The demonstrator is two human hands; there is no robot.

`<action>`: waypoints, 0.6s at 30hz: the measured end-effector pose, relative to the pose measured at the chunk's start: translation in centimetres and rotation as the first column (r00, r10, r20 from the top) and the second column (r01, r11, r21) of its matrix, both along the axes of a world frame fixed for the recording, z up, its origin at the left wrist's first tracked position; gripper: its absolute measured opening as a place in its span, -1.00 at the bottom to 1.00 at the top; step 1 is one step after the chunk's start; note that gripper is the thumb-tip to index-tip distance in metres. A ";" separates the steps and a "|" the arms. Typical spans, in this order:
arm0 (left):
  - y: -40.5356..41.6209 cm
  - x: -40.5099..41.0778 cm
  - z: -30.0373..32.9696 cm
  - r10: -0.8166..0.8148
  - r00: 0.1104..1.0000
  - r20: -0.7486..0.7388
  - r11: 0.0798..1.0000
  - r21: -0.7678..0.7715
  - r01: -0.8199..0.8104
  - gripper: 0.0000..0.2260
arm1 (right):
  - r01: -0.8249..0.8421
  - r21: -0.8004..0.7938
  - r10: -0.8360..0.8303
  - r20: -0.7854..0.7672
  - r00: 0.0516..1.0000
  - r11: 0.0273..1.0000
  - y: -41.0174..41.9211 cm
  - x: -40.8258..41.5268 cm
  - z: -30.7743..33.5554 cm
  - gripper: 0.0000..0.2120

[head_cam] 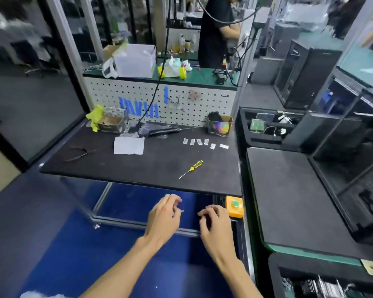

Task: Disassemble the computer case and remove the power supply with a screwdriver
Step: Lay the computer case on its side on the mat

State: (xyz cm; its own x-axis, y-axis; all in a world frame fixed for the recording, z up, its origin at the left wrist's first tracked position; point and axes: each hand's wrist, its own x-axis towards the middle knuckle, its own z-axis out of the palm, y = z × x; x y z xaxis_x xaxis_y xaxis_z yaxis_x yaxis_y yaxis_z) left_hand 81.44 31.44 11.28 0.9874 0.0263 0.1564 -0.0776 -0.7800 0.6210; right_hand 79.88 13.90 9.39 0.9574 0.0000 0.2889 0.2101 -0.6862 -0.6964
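Yellow-and-black-handled screwdriver [192,168] lay on the black matted workbench [138,168], toward its front right corner, thin shaft pointing at the front edge. Both my hands hovered below that edge, well apart from the tool. My left hand [164,216] hung with fingers loosely curled, grasping nothing; my right hand [216,222] was the same, fingers bent and empty, beside the orange box with a green button [235,206] fixed under the front right corner. Black computer cases [306,78] stood off to the right, beyond the bench's right edge.
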 end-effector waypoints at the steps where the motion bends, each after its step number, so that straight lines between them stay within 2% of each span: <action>1: 0.2 1.6 0.0 0.012 1.000 -0.011 1.000 -0.005 -0.012 -0.83 | -0.002 -0.003 0.002 0.001 1.000 1.000 0.0 1.7 -0.1 -0.86; 5: 0.9 8.5 -1.4 0.018 0.998 -0.063 1.000 -0.007 -0.018 -0.84 | 0.048 -0.030 -0.048 -0.004 0.999 0.998 0.4 8.5 -0.8 -0.87; 12: 1.2 21.0 -5.6 -0.084 0.986 -0.145 0.995 0.042 0.091 -0.92 | 0.203 -0.052 -0.207 -0.091 0.974 0.978 1.3 17.5 -2.4 -0.85; 15: 0.8 25.3 -7.0 -0.110 0.977 -0.182 0.991 0.056 0.122 -0.88 | 0.260 -0.043 -0.264 -0.147 0.953 0.965 1.5 20.1 -2.7 -0.83; 18: 0.2 28.6 -8.7 -0.145 0.965 -0.218 0.975 0.132 0.177 -0.81 | 0.291 -0.044 -0.294 -0.189 0.937 0.956 1.6 21.9 -3.2 -0.84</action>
